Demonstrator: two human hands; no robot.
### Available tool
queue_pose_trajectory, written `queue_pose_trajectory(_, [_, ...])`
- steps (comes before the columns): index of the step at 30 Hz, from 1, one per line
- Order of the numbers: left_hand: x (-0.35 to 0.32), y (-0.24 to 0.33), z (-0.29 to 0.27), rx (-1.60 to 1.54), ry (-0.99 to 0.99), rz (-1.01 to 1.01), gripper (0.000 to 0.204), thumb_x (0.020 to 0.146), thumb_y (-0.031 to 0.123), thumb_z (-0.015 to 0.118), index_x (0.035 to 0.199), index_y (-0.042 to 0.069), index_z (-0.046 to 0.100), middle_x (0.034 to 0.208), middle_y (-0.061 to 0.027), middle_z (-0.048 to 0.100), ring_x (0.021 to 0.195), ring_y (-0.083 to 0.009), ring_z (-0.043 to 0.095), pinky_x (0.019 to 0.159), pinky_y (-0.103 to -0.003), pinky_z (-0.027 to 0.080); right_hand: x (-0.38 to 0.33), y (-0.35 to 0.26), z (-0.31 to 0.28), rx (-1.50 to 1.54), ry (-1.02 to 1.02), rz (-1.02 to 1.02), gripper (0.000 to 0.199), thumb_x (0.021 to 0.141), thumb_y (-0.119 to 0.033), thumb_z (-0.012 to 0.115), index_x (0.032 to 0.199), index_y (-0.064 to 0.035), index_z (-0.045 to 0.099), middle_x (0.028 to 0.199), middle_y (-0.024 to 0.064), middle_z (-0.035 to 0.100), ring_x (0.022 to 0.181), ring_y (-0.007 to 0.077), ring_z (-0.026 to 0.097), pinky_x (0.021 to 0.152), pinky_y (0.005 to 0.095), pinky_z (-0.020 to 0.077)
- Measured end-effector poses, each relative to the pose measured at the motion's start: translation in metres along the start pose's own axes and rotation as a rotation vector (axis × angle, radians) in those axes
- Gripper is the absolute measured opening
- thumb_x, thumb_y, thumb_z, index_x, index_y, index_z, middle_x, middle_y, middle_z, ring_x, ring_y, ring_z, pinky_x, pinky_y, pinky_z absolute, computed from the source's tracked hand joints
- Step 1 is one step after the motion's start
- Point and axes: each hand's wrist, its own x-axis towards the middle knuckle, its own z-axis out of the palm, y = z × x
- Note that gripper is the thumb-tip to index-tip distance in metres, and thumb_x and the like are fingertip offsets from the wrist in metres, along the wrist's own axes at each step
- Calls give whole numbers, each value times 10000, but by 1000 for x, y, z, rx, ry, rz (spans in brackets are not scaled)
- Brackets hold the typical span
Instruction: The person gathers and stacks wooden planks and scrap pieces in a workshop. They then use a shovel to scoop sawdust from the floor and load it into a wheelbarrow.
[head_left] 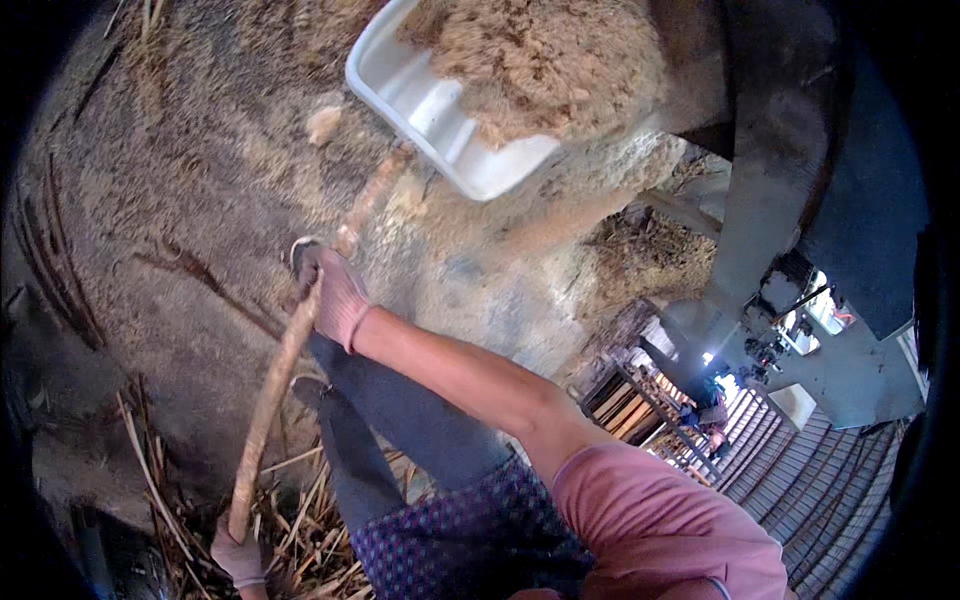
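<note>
A long wooden-handled shovel runs from the lower left up to the top middle. Its wide white plastic scoop carries a heap of brown fibrous material. My right hand, in a pinkish knit glove, is wrapped round the middle of the handle, with that arm stretched out. Down at the handle's end, my gloved left hand is closed round the wood. The scoop appears raised over the ground, though its underside is hidden.
Brown debris covers the ground. A branched stick lies near my feet, and dry stalks are heaped beside my legs. Large dark metal parts stand on the right. Farther off are another person and stacked slats.
</note>
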Motion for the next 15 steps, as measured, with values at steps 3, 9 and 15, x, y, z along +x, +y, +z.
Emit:
queue_pose_trajectory(3, [18, 90, 6, -196, 47, 100, 405, 755, 109, 786, 1147, 35, 712, 903, -166, 749, 811, -348, 732, 742, -418, 587, -8, -64, -34, 15, -148, -127, 247, 964, -364, 613, 893, -144, 525, 729, 38, 478, 672, 263, 538, 684, 550, 533])
queue_pose_trajectory(9, [30, 90, 7, -60, -60, 115, 571, 709, 111, 787, 1263, 38, 667, 955, -199, 744, 851, -354, 729, 754, -394, 585, -1, -104, -28, -6, 14, -42, 195, 966, -281, 608, 922, -119, 508, 778, 75, 488, 689, 287, 545, 690, 561, 539])
queue_pose_trajectory(15, [84, 105, -34, -172, 25, 238, 467, 742, 162, 812, 1177, 34, 698, 913, -174, 747, 829, -363, 725, 715, -403, 573, -39, -142, 12, -33, -28, -227, 248, 983, -271, 535, 844, -92, 437, 784, 128, 470, 633, 318, 502, 715, 596, 547])
